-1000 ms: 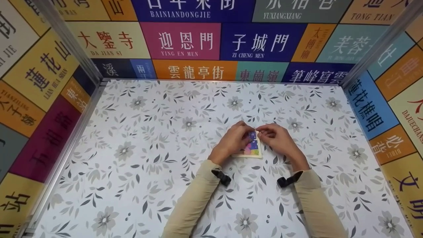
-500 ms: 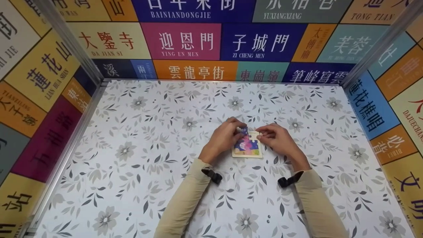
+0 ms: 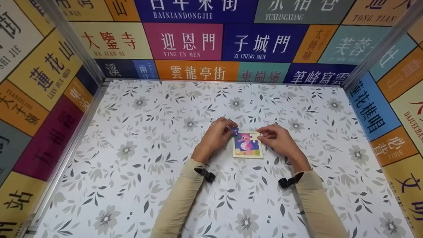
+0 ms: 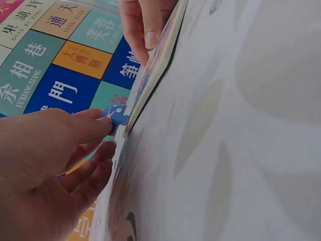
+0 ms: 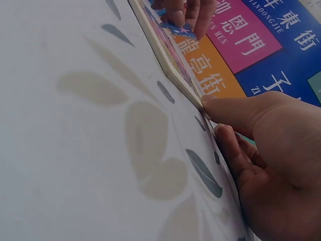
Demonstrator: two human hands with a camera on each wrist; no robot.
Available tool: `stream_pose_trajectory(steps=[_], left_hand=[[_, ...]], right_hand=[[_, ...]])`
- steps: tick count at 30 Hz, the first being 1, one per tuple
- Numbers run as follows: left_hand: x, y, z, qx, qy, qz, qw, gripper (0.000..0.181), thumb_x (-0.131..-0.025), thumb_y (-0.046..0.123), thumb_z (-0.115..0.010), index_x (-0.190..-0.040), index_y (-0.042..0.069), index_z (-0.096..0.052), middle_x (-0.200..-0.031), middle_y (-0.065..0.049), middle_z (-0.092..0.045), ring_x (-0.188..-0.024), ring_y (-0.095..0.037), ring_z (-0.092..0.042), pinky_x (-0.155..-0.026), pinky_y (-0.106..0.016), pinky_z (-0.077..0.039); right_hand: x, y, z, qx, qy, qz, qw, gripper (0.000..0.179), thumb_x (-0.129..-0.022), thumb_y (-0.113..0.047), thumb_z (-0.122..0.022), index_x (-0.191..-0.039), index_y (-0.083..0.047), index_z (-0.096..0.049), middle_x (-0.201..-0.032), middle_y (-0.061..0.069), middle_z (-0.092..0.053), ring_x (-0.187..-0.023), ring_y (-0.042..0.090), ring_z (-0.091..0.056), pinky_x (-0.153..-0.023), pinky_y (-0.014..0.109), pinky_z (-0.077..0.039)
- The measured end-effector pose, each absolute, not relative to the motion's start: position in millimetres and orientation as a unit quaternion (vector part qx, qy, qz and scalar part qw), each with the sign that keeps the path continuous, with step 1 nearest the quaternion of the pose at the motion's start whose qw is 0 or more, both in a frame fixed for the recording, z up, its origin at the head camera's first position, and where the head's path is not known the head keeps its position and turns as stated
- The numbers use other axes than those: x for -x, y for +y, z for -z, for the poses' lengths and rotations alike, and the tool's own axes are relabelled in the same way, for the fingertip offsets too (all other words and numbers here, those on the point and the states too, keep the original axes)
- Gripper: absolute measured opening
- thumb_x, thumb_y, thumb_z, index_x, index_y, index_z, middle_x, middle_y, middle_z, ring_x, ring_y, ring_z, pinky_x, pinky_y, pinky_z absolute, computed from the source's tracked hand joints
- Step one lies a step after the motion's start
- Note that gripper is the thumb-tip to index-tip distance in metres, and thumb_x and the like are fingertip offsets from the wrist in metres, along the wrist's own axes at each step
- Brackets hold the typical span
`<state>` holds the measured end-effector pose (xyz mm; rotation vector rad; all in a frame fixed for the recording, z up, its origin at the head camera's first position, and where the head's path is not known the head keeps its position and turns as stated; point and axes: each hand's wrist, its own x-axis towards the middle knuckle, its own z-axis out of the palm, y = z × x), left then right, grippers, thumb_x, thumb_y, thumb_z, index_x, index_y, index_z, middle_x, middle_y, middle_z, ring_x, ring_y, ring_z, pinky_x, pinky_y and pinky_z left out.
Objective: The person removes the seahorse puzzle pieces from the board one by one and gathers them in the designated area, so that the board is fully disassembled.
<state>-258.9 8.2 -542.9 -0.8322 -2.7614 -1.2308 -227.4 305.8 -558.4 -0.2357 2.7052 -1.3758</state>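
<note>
A small square jigsaw puzzle (image 3: 246, 145) with a pink seahorse picture lies flat on the table, its upper right part showing a bare, pale gap. At its upper left corner, my left hand (image 3: 214, 138) pinches a dark blue puzzle piece (image 3: 235, 131) between thumb and fingers. In the left wrist view this puzzle piece (image 4: 117, 114) shows a pink mark and is close to the puzzle's edge; whether they touch I cannot tell. My right hand (image 3: 279, 138) holds the upper right corner with thumb and curled fingers; the right wrist view shows the thumb (image 5: 225, 110) against the puzzle's edge.
A white cloth (image 3: 158, 132) with grey flowers and leaves covers the table. Colourful panels with Chinese lettering (image 3: 188, 41) stand along the back and both sides, with metal posts (image 3: 79, 43) at the corners. Black straps with small devices (image 3: 205, 174) sit on both wrists.
My left hand has moved left across the puzzle with the blue piece, uncovering the seahorse picture and the gap at upper right. The right hand stays at the corner.
</note>
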Motion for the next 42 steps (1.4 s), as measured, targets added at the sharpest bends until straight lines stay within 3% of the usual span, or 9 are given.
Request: stream_pose_trajectory(steps=[11,17,21,30,35,42], left_hand=[[257.1,-0.9,547.8,0.316,-0.858,0.405,0.004,0.034,-0.097,-0.005,-0.068,-0.130,-0.002,-0.074,-0.118,-0.019,-0.069,-0.103,-0.030,-0.068,-0.091,-0.041,-0.058],[255.3,-2.2,549.2,0.314,-0.859,0.405,-0.005,0.035,-0.097,-0.002,-0.072,-0.132,-0.001,-0.073,-0.119,-0.019,-0.070,-0.106,-0.031,-0.070,-0.095,-0.042,-0.059],[254.1,-3.5,547.8,0.308,-0.866,0.393,-0.037,0.044,-0.095,0.003,-0.075,-0.139,0.000,-0.069,-0.126,-0.017,-0.069,-0.114,-0.029,-0.068,-0.102,-0.041,-0.057],[250.4,-0.9,543.4,0.293,-0.879,0.369,-0.071,0.049,-0.099,0.017,-0.071,-0.146,0.002,-0.064,-0.137,-0.013,-0.066,-0.128,-0.026,-0.063,-0.118,-0.040,-0.048],[249.4,5.1,543.9,0.286,-0.883,0.370,-0.041,0.043,-0.100,0.020,-0.078,-0.137,-0.001,-0.070,-0.131,-0.015,-0.070,-0.123,-0.029,-0.067,-0.113,-0.041,-0.052],[248.4,8.8,544.3,0.283,-0.889,0.360,-0.009,0.027,-0.102,0.014,-0.075,-0.125,0.000,-0.076,-0.120,-0.015,-0.073,-0.111,-0.028,-0.070,-0.102,-0.041,-0.057]], right_hand=[[227.8,307.2,562.5,0.090,0.882,0.462,0.036,0.031,-0.098,-0.025,-0.082,-0.126,-0.013,-0.079,-0.117,0.012,-0.069,-0.099,0.014,-0.068,-0.085,0.013,-0.054],[228.9,306.3,561.5,0.083,0.887,0.452,0.038,0.030,-0.098,-0.026,-0.082,-0.126,-0.014,-0.079,-0.117,0.010,-0.070,-0.101,0.016,-0.068,-0.086,0.013,-0.054],[228.7,305.1,560.5,0.078,0.886,0.454,0.043,0.030,-0.098,-0.026,-0.083,-0.126,-0.014,-0.079,-0.116,0.009,-0.069,-0.102,0.017,-0.069,-0.087,0.014,-0.055],[227.6,307.0,559.3,0.073,0.890,0.447,0.044,0.031,-0.099,-0.028,-0.081,-0.128,-0.016,-0.078,-0.120,0.008,-0.069,-0.106,0.019,-0.069,-0.087,0.012,-0.054],[227.9,306.9,560.2,0.074,0.890,0.447,0.044,0.032,-0.099,-0.029,-0.081,-0.129,-0.016,-0.078,-0.120,0.009,-0.069,-0.105,0.017,-0.068,-0.087,0.011,-0.054],[227.9,306.7,560.5,0.089,0.881,0.464,0.033,0.032,-0.098,-0.023,-0.083,-0.128,-0.011,-0.078,-0.119,0.013,-0.071,-0.102,0.015,-0.068,-0.087,0.011,-0.054]])
